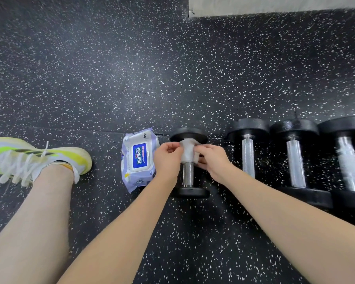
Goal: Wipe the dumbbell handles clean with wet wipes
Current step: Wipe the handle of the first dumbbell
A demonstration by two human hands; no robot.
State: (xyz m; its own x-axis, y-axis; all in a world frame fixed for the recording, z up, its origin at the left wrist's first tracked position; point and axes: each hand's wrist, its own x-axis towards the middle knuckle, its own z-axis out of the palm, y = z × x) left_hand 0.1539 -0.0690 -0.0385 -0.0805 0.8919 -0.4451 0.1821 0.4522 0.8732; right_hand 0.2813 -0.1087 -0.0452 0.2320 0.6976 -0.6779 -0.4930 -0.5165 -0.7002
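Both hands work a wet wipe (188,151) around the handle of the small dumbbell (189,177).

The dumbbell lies on the speckled floor (131,78). The left hand (167,158) pinches the wipe's left edge; the right hand (212,160) pinches its right side, each grip narrow on the wipe. Just left of the dumbbell lies the wipes pack (138,158); right of it, three larger dumbbells (295,160). Far left is a shoe (39,158).
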